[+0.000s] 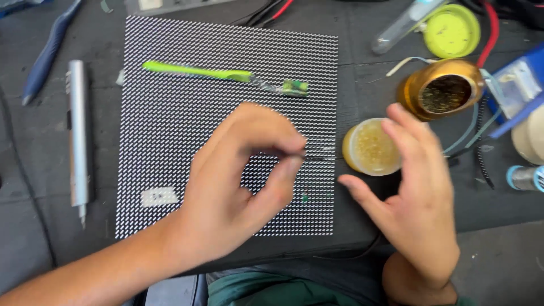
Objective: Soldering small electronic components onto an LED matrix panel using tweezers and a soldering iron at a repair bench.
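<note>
A square black panel [187, 113] covered in a fine grid of white dots lies on the dark bench. My left hand [238, 175] hovers over its lower right part, thumb and forefinger pinched on thin metal tweezers [317, 153] that point right. My right hand [416, 198] is open, fingers spread, beside a small round tub of yellow paste [368, 148] just off the panel's right edge. Green-handled tweezers [215, 72] lie on the panel's upper part, gripping a tiny green circuit piece [296, 87].
A silver pen-shaped electric screwdriver [78, 133] and a blue pen [48, 48] lie left of the panel. At the right stand an amber tin of brass wool [445, 90], a yellow-green lid [452, 31], a clear tube [402, 25], cables and a blue box [518, 85].
</note>
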